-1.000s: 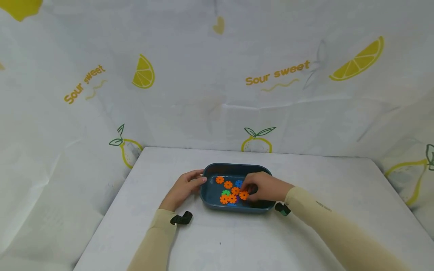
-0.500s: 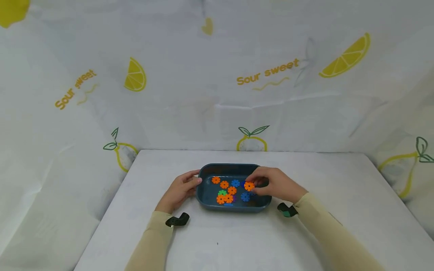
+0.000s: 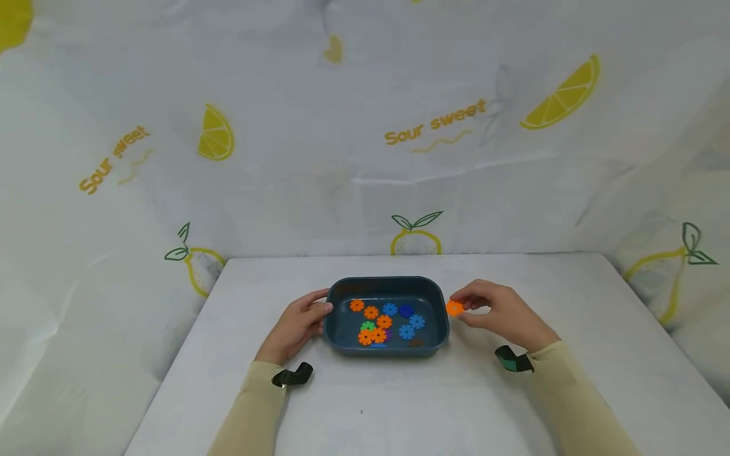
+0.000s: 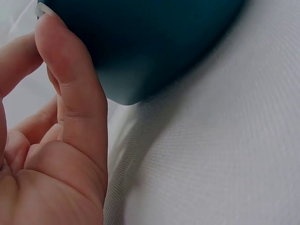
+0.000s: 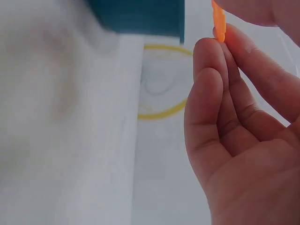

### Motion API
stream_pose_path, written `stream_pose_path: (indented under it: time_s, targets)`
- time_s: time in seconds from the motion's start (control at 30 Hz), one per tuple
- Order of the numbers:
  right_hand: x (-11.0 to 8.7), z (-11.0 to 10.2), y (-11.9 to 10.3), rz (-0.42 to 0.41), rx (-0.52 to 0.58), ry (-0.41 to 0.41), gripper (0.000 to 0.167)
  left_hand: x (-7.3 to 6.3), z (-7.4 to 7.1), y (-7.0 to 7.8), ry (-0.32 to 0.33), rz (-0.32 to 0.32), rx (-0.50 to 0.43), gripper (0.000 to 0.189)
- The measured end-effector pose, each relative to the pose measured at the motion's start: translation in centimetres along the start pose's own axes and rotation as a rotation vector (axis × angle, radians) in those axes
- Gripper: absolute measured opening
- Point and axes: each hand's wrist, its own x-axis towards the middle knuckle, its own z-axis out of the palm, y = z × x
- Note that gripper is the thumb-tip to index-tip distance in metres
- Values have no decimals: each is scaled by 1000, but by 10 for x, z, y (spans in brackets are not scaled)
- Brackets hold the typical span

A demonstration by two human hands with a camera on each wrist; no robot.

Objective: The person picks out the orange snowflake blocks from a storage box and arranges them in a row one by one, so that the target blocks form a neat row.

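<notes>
A dark teal tray [image 3: 386,351] sits on the white table, with several notched plastic discs lying in it. At its left end my left hand [image 3: 296,326] grips the wall, thumb at the rim and fingers along the outside. The left wrist view shows the thumb [image 4: 77,89] against the tray's teal side [image 4: 154,51]. Just past the right end, my right hand [image 3: 502,311] pinches an orange notched disc [image 3: 454,308] between thumb and fingertips. Seen from the right wrist, that disc [image 5: 219,22] appears edge-on, partly hidden by the thumb.
In the tray are orange discs [image 3: 384,322], a green one [image 3: 367,326], blue ones [image 3: 407,332] and a partly covered purple one. Behind the table [image 3: 399,405] hangs a white sheet [image 3: 319,209] with lemon prints. Dark bands [image 3: 293,376] are on both wrists.
My right hand has lifted the orange disc out of the tray and carried it right, past the tray's right end. The left hand keeps its grip. The head view has shifted slightly.
</notes>
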Motion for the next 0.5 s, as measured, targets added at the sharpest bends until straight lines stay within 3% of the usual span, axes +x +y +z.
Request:
stream_pose_path:
  time_s: [0.27, 0.5]
  targets:
    - [-16, -3, 25, 148, 2, -7, 25, -3, -4, -3, 23, -29, -17, 56]
    - [-20, -3, 39, 194, -9, -22, 26, 0, -2, -1, 3, -22, -21, 59]
